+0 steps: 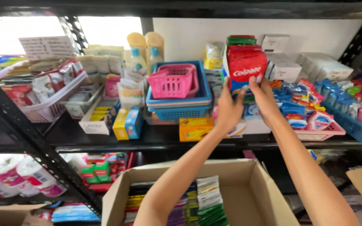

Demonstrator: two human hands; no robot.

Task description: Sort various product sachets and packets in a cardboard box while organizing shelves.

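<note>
Head view shows a bundle of red toothpaste boxes (pixel 246 65), glossy red with white lettering and a blue strip low on the front, standing upright at the front of a black metal shelf (pixel 105 140). A green-topped pack sits just above and behind it; how many boxes make up the bundle cannot be told.

Two hands hold it, one on each side. The left hand (pixel 228 109) grips the bundle's lower left edge, its fingers curled around the side and the thumb pointing up along the front. The right hand (pixel 263 95) clasps the lower right edge, its fingers pressed together against the side. Both forearms rise steeply from the bottom of the picture, nearly straight and close to parallel.

Left of the bundle stand two nested blue baskets (pixel 180 104) with a pink basket (pixel 173 81) set inside. Two yellow-capped bottles (pixel 146 50) stand behind them. One orange box (pixel 196 128) lies on the shelf edge just left of the left wrist. Below the arms sits one open cardboard box (pixel 248 192) holding rows of sachets (pixel 208 201).
</note>
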